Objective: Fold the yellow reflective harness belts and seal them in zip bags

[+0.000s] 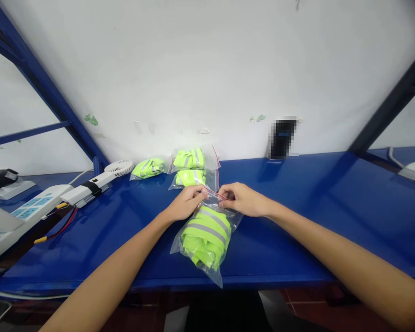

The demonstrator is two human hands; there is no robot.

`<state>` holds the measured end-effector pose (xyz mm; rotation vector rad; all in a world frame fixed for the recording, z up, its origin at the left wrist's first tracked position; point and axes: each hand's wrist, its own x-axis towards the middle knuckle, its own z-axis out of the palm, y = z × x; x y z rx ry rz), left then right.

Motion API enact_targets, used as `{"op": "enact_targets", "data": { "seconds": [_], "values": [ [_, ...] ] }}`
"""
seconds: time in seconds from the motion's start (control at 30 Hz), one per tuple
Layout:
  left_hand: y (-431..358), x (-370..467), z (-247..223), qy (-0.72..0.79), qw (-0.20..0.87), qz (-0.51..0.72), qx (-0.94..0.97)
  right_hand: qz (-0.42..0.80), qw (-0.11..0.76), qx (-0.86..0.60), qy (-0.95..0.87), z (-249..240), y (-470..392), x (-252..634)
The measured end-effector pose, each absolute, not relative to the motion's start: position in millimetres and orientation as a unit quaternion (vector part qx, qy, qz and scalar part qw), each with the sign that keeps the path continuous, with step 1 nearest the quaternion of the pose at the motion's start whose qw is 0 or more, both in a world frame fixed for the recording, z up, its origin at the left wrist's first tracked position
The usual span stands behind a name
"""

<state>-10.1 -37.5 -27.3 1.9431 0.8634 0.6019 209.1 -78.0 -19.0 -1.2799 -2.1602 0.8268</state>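
A clear zip bag (pixel 214 275) with a red-edged seal lies near the front edge of the blue table. Inside it is a folded neon-yellow reflective vest (pixel 207 235) with grey stripes. My left hand (pixel 190 202) pinches the left part of the bag's top edge. On the right part of the same edge, my right hand (pixel 242 198) is closed, thumb and fingers together. The stretch of seal between the two hands shows; whether it is fully pressed together I cannot make out.
Behind my hands lie several more bagged yellow vests (pixel 188 159) near the wall. At left are a white fan (pixel 119 167), a power strip (pixel 38 210) and loose wires (pixel 67 221). A dark pixelated object (pixel 282 138) leans on the wall. Blue frame posts (pixel 55 87) flank the table.
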Motion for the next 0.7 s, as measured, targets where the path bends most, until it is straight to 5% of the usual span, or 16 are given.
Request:
{"op": "enact_targets", "data": {
  "seconds": [0.3, 0.7],
  "values": [
    [-40.2, 1.7, -32.4, 0.313, 0.320, 0.284, 0.848, 0.324, 0.321, -0.492, -0.742, -19.8, -81.0, 198.2],
    [-41.3, -5.0, -31.1, 0.306, 0.349, 0.324, 0.824, 0.439, 0.400, -0.485, -0.642, -32.2, -75.9, 199.8]
  ]
}}
